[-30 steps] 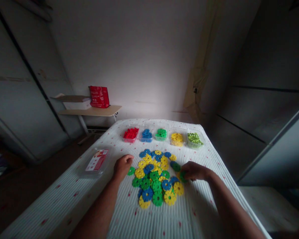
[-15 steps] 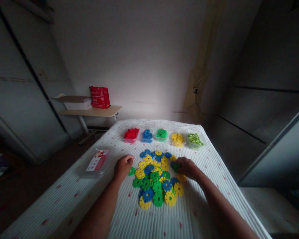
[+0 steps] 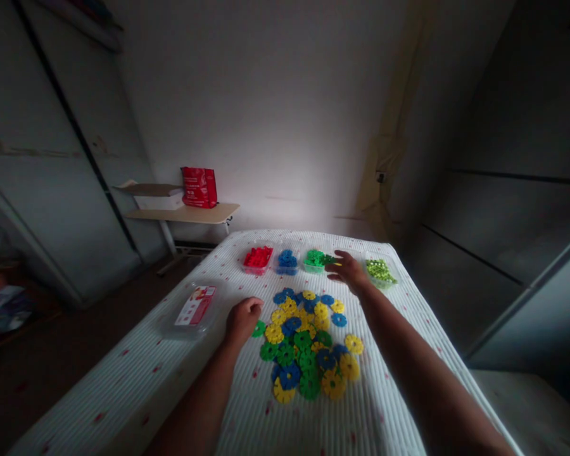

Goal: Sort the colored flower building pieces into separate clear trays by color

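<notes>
Several flat, notched plastic discs in blue, yellow and green lie in a loose pile (image 3: 303, 342) on the table. Left of the pile, my left hand (image 3: 242, 320) rests with its fingers curled in; whatever they may hold is hidden. A single green disc (image 3: 258, 329) lies beside it. My right hand (image 3: 348, 271) is stretched out past the pile, over the row of clear boxes, its fingers spread. Just off its fingertips is a green disc (image 3: 330, 259), at the right edge of the box of green discs (image 3: 314, 260). This hand covers most of the yellow discs' box.
Along the far side stand clear boxes of red pieces (image 3: 258, 259), blue discs (image 3: 287, 261) and light green pieces (image 3: 380, 271). A clear lid or box with a label (image 3: 196, 306) lies at left. Behind is a small side table (image 3: 190, 214) with a red bag (image 3: 199, 187).
My right hand has moved from the pile's right edge forward to the boxes, carrying a green disc, and its fingers have spread. My left hand stays in place. The view has shifted slightly.
</notes>
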A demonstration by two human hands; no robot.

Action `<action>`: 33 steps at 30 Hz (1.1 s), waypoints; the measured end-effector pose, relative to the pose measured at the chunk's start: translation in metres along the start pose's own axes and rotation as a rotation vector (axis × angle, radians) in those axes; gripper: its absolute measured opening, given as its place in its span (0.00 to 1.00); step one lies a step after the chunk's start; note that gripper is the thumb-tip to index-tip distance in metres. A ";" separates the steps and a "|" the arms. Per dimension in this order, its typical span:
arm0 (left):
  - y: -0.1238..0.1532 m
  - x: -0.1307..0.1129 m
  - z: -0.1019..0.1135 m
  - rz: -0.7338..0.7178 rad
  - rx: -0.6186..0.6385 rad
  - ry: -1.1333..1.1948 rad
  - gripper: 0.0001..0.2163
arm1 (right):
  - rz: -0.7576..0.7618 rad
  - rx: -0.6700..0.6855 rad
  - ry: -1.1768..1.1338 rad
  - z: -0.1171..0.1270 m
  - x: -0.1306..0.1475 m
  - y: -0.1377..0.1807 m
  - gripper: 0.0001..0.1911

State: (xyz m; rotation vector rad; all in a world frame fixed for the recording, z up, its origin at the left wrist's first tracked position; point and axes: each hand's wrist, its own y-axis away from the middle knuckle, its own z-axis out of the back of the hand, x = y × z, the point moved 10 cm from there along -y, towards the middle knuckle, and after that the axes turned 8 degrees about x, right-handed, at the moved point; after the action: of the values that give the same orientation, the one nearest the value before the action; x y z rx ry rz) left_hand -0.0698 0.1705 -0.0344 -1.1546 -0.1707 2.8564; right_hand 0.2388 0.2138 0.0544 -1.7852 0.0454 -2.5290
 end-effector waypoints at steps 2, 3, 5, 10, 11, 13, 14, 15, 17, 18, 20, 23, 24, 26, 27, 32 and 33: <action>0.001 -0.001 0.001 -0.010 -0.001 0.004 0.10 | 0.016 -0.084 -0.017 0.002 -0.002 -0.008 0.21; 0.001 -0.002 0.001 -0.013 0.000 0.003 0.10 | 0.015 -0.089 0.011 0.000 -0.006 -0.008 0.20; 0.001 -0.002 0.001 -0.018 0.001 0.002 0.10 | 0.008 -0.060 0.065 -0.005 -0.016 -0.002 0.14; 0.000 -0.002 -0.001 -0.019 0.010 0.001 0.10 | 0.019 -0.025 0.244 0.009 -0.045 0.034 0.04; 0.000 -0.001 -0.001 -0.018 0.012 0.002 0.10 | 0.026 -0.025 0.329 0.015 -0.050 0.042 0.04; 0.000 -0.001 -0.002 -0.017 0.014 0.012 0.10 | 0.020 -0.016 0.488 0.027 -0.061 0.055 0.07; 0.000 0.000 -0.003 -0.017 0.014 0.019 0.10 | 0.019 -0.007 0.538 0.033 -0.067 0.060 0.07; 0.000 0.001 -0.004 -0.020 0.015 0.030 0.10 | 0.021 0.002 0.563 0.037 -0.072 0.065 0.06; -0.002 0.003 -0.006 -0.023 0.025 0.059 0.10 | 0.010 0.049 0.538 0.043 -0.083 0.074 0.07; -0.002 0.004 -0.007 -0.024 0.038 0.080 0.10 | -0.007 0.086 0.493 0.043 -0.088 0.078 0.08; -0.002 0.003 -0.010 -0.026 0.078 0.141 0.10 | -0.024 0.187 0.371 0.038 -0.095 0.087 0.14; 0.004 -0.013 -0.011 -0.086 0.193 0.216 0.15 | 0.081 0.325 0.240 0.022 -0.086 0.110 0.24; 0.010 -0.022 -0.012 -0.132 0.249 0.214 0.20 | 0.141 0.350 0.246 0.016 -0.079 0.120 0.28; 0.028 -0.045 -0.018 -0.243 0.391 0.144 0.31 | 0.245 0.362 0.355 0.006 -0.068 0.143 0.33; 0.040 -0.054 -0.022 -0.291 0.462 0.081 0.38 | 0.280 0.362 0.448 0.000 -0.064 0.155 0.36; 0.091 -0.071 -0.057 -0.373 0.678 -0.230 0.53 | 0.393 0.420 0.820 -0.047 -0.058 0.195 0.49; 0.096 -0.073 -0.062 -0.362 0.673 -0.269 0.52 | 0.415 0.396 0.852 -0.054 -0.054 0.197 0.47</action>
State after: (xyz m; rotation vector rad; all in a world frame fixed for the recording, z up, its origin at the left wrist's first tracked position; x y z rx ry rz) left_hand 0.0247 0.0740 -0.0407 -0.5396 0.4833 2.4184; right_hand 0.2102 0.0196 -0.0245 -0.4335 -0.0487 -2.5256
